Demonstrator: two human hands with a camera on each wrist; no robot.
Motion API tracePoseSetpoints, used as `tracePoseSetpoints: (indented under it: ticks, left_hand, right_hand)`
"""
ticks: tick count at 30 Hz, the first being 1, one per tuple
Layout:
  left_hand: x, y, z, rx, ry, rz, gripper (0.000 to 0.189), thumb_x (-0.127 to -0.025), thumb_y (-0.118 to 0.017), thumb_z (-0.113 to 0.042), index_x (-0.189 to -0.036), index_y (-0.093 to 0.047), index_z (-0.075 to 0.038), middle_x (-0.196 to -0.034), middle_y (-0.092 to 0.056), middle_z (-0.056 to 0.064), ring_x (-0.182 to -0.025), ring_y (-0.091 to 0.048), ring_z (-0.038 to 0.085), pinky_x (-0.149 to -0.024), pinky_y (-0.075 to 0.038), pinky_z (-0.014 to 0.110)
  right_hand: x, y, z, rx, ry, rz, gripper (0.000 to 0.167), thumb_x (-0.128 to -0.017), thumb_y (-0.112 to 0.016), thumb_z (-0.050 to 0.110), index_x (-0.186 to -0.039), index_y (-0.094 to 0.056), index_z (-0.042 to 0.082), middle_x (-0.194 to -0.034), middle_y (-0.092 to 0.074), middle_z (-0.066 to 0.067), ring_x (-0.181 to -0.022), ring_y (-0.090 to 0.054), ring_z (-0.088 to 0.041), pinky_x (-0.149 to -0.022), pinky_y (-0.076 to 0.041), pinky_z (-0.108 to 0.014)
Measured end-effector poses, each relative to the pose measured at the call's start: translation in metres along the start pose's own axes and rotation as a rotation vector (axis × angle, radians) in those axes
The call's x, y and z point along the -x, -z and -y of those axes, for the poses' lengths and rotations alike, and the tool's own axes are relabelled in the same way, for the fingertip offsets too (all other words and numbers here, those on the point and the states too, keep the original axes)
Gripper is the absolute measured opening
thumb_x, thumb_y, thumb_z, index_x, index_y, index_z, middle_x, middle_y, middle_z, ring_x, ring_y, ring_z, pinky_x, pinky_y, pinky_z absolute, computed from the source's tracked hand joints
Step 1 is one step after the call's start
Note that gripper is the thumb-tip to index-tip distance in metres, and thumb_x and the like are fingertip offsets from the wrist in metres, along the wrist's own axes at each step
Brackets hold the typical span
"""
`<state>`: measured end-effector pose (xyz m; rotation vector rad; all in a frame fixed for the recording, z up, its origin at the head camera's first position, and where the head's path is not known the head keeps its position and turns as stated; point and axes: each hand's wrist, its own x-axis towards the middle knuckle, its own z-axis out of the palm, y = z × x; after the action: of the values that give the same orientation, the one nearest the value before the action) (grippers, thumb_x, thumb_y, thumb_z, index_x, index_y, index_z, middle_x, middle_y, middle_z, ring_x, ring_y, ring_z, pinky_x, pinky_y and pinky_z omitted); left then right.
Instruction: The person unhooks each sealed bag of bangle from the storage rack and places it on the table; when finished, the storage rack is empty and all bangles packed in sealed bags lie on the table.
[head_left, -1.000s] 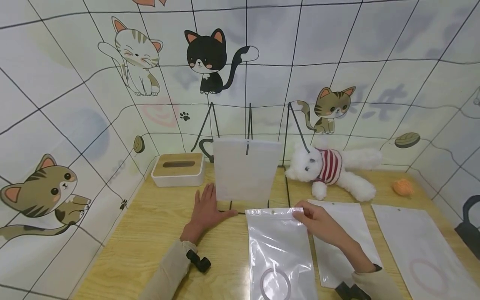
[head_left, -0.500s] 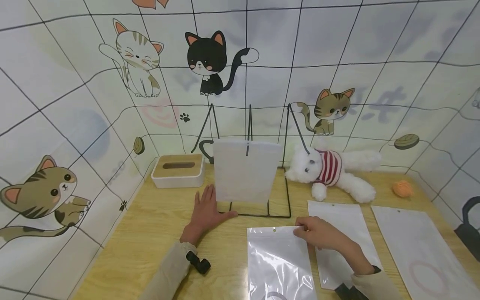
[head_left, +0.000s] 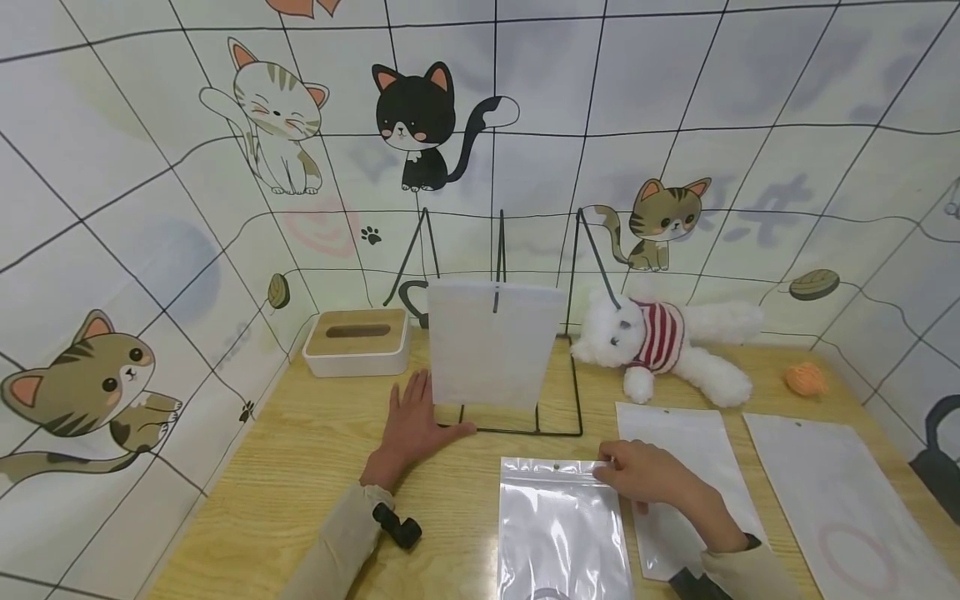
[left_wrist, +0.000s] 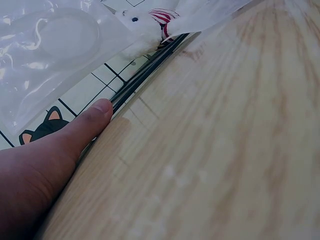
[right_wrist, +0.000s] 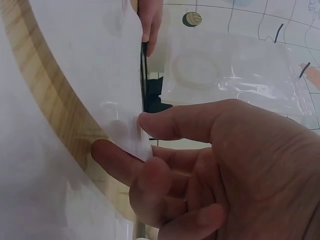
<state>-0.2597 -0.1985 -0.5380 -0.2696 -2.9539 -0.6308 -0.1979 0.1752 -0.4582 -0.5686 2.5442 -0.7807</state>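
My left hand (head_left: pixel 408 429) lies with fingers spread on the wooden table, its thumb along the front wire of a black wire rack (head_left: pixel 558 433). In the left wrist view the thumb (left_wrist: pixel 90 120) touches that dark wire. A white plastic bag (head_left: pixel 491 342) hangs from the rack's middle hook, just right of my left fingertips. My right hand (head_left: pixel 660 479) pinches the top right corner of a clear-fronted zip bag (head_left: pixel 558 529) near the table front. Thumb and forefinger grip its edge in the right wrist view (right_wrist: pixel 142 130). The bag's lower end runs out of the head view.
Two more flat bags, a nearer one (head_left: pixel 678 442) and a farther one (head_left: pixel 832 492), lie on the right. A white plush toy (head_left: pixel 660 337) in a striped top lies behind them, beside an orange ball (head_left: pixel 806 379). A wood-lidded tissue box (head_left: pixel 356 346) stands back left.
My right hand has lowered the zip bag toward the table front, then shifted slightly right with it. The rack's front wire is now uncovered. My left hand has stayed in place.
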Motion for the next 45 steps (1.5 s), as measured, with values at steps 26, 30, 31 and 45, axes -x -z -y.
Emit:
tracePoseSetpoints:
  ticks: [26,30,31,45]
  left_hand:
    - [-0.006,-0.003,0.001,0.021,-0.009,-0.012,0.130,-0.071,-0.053,-0.092,-0.162,-0.005,-0.012,-0.167,-0.016,0.017,-0.156,-0.010,0.032,-0.122,-0.001,0.060]
    - [-0.007,-0.003,0.001,0.011,0.000,0.004,0.131,-0.071,-0.050,-0.093,-0.162,-0.003,-0.011,-0.167,-0.013,0.016,-0.156,-0.008,0.031,-0.123,0.001,0.059]
    - [-0.007,-0.003,0.001,0.011,0.002,0.004,0.131,-0.071,-0.051,-0.092,-0.162,-0.003,-0.010,-0.167,-0.013,0.016,-0.156,-0.008,0.031,-0.123,0.001,0.059]
    - [0.001,-0.004,0.000,0.004,0.005,0.003,0.131,-0.071,-0.049,-0.093,-0.161,-0.006,-0.008,-0.168,-0.013,0.015,-0.156,-0.009,0.031,-0.123,0.000,0.059]
  right_hand:
    - [-0.029,0.021,-0.003,0.098,0.081,-0.280,0.044,-0.100,-0.060,0.035,-0.127,-0.059,0.000,-0.123,-0.065,-0.020,-0.112,-0.063,-0.036,-0.090,-0.052,-0.052]
    - [-0.053,0.020,-0.012,0.122,0.135,-0.199,0.085,-0.097,-0.063,0.043,-0.148,-0.031,-0.015,-0.151,-0.035,-0.036,-0.140,-0.034,-0.052,-0.111,-0.033,-0.064]
    - [-0.058,0.019,-0.015,0.126,0.143,-0.176,0.091,-0.096,-0.065,0.045,-0.149,-0.024,-0.017,-0.154,-0.028,-0.038,-0.143,-0.027,-0.054,-0.114,-0.029,-0.064]
    - [-0.080,0.011,-0.019,0.165,0.058,-0.027,0.111,-0.091,-0.066,0.053,-0.150,-0.008,-0.020,-0.158,-0.003,-0.041,-0.148,-0.004,-0.055,-0.121,-0.014,-0.063]
